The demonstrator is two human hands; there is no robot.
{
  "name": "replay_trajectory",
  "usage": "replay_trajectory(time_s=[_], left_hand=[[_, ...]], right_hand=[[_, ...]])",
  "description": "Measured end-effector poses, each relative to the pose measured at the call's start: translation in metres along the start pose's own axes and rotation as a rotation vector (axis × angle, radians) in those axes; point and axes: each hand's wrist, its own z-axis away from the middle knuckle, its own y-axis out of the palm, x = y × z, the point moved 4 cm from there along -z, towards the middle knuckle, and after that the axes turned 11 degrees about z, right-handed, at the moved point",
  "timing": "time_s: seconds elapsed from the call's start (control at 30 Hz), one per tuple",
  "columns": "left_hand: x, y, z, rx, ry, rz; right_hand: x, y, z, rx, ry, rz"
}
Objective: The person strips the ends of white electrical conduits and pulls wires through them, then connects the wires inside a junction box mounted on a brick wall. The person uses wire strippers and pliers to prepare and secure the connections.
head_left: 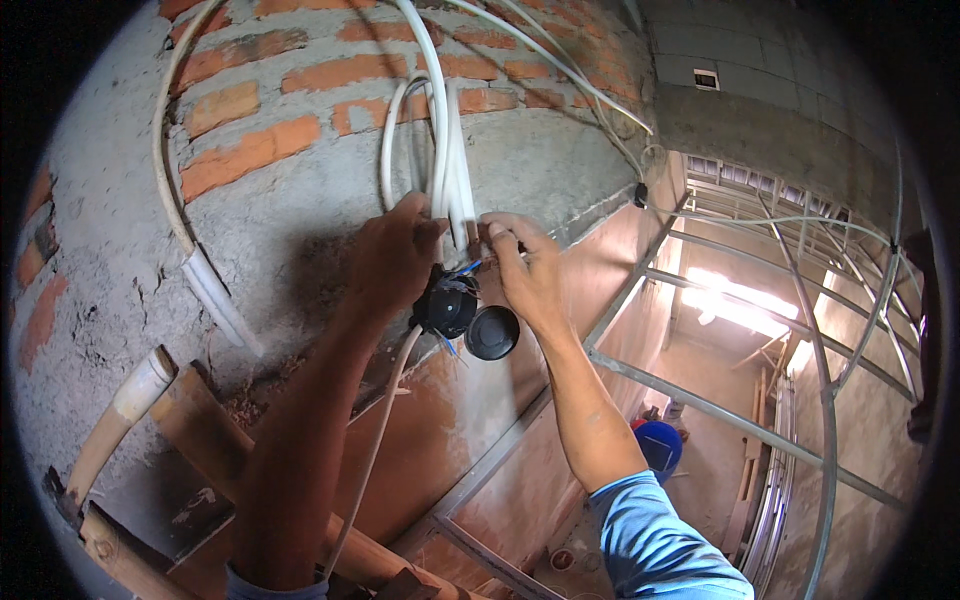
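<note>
Black junction box (447, 305) left of round lid (492, 332) | likely light, stiff; hold by rim | left hand (392, 258) at white cables (459, 180), right hand (525, 265) beside blue wires (468, 268); grasps: can't tell

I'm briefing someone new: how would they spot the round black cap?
From the brick wall, follow the white conduits down to the right hand. Just below it, beside the wired black box, is the cap: a rimmed disc showing no wires.

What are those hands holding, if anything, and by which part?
The left hand seems to pinch the white cables low down, above the black box. What, if anything, the right hand holds cannot be told.
</note>
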Motion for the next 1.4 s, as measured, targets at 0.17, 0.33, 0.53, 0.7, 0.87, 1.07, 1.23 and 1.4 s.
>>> replay_trajectory(time_s=[0.17,0.33,0.53,0.7,0.87,1.07,1.23,1.4], left_hand=[[0.005,-0.002,-0.001,0.047,0.008,0.055],[-0.003,-0.002,-0.003,0.082,0.103,0.089],[-0.004,-0.025,-0.008,-0.009,-0.238,0.390],[0.005,-0.030,-0.012,-0.163,-0.204,0.102],[0.024,-0.014,-0.005,-0.089,-0.322,0.472],[0.030,-0.009,0.000,-0.017,-0.395,0.701],[0.038,-0.003,-0.001,-0.087,-0.355,0.522],[0.044,-0.006,-0.002,0.163,-0.382,0.390]], right_hand=[[0.021,-0.006,0.017,0.157,-0.235,-0.006],[0.014,0.004,0.052,0.229,-0.100,0.016],[0.007,-0.010,0.044,0.171,-0.048,-0.159],[-0.004,-0.008,-0.027,0.056,0.096,-0.098],[-0.002,0.046,-0.075,0.556,0.346,-0.550],[-0.014,0.058,-0.072,0.584,0.346,-0.557],[-0.010,0.039,-0.049,0.551,0.295,-0.294],[0.051,-0.008,0.000,0.184,-0.423,0.193]])
